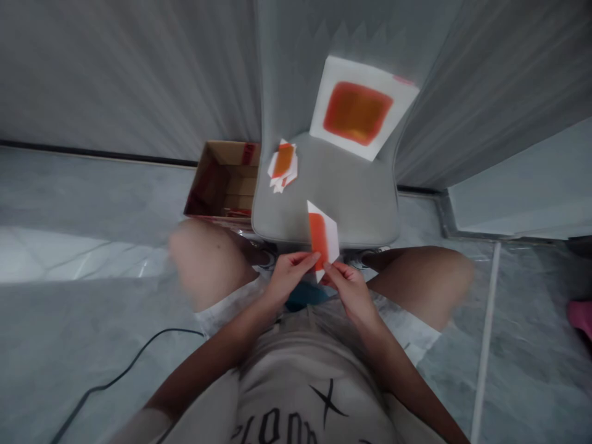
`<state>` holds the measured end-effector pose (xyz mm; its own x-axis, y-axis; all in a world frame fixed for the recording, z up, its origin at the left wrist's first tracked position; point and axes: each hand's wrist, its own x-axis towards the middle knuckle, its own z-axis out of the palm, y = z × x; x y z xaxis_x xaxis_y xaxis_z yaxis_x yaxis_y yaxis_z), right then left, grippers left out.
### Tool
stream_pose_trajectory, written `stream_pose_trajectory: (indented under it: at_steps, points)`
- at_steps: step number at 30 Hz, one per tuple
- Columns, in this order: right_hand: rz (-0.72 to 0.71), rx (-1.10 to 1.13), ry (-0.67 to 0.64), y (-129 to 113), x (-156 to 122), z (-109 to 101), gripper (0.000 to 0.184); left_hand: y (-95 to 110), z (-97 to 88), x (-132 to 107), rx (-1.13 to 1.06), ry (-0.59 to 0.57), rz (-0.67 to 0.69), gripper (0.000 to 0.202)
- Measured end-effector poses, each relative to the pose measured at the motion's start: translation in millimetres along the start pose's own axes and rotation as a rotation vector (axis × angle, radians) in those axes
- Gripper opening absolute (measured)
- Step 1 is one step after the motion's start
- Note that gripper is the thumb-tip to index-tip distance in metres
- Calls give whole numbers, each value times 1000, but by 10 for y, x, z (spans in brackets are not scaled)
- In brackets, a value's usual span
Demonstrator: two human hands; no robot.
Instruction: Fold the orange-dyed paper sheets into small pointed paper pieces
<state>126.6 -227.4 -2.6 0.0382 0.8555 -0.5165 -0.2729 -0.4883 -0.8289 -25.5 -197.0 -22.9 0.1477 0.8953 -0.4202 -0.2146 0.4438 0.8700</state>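
Between both hands, over my lap, is a folded sheet of paper [327,237], white with an orange-red patch. My left hand [293,271] pinches its lower left edge between thumb and fingers. Thumb and fingers of my right hand [346,285] grip the lower right corner. In front, on the grey chair seat [324,185], lies a small pile of folded papers [283,163] in the same white and orange. Farther back, a stack of square sheets [319,123] with an orange-brown square in the middle rests by the backrest.
An open cardboard box [226,179] stands on the floor left of the chair, with some reddish pieces inside. A black cable [124,367] runs across the floor at lower left. Grey curtains [129,74] hang behind. Something pink [580,316] is at the far right edge.
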Motion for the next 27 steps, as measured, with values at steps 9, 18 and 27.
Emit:
stream_pose_trajectory:
  at_steps: [9, 18, 27]
  points:
    - [24, 24, 14, 3, -25, 45, 39, -69, 28, -25, 0, 48, 42, 43]
    - [38, -7, -30, 36, -101, 164, 40, 27, 138, -57, -211, 60, -63, 50]
    - [42, -70, -54, 36, -89, 118, 40, 42, 21, 158, -247, 16, -7, 47]
